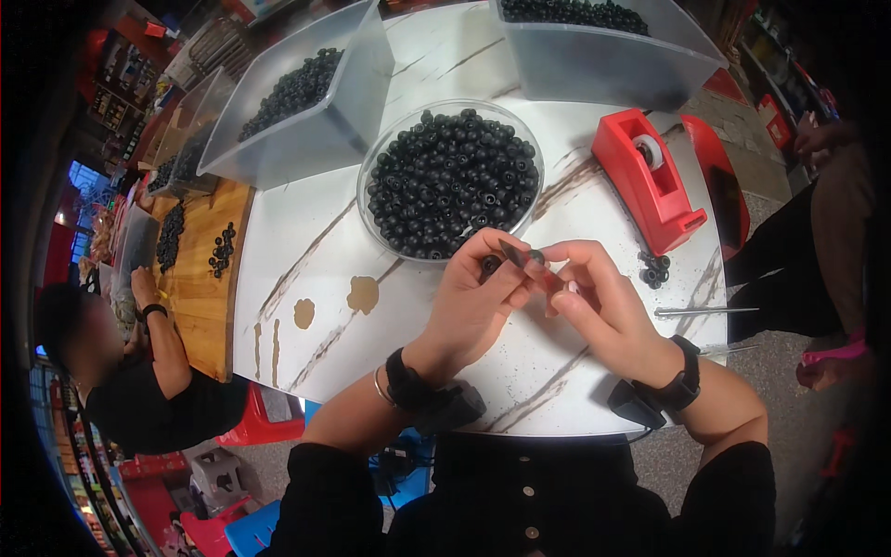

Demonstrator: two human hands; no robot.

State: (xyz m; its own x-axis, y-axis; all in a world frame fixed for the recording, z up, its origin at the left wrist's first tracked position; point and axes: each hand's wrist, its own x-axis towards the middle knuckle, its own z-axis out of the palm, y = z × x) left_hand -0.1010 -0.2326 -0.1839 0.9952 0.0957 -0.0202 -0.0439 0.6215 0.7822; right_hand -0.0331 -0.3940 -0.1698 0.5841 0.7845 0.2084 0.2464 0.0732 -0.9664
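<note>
At frame centre, my left hand (478,292) fingers pinch a black bead (489,265); my right hand (594,292) fingers clamp a thin needle just below the bead bowl (452,178).

Bowl of beads (451,181) sits mid-surface (306,251), tape dispenser (647,179) to its right, two bins (306,102) behind, hands (529,288) in front.

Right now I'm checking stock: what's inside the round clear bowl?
The round clear bowl is heaped with small black beads. Its bottom is covered by them, and the left hand hides the near rim.
</note>
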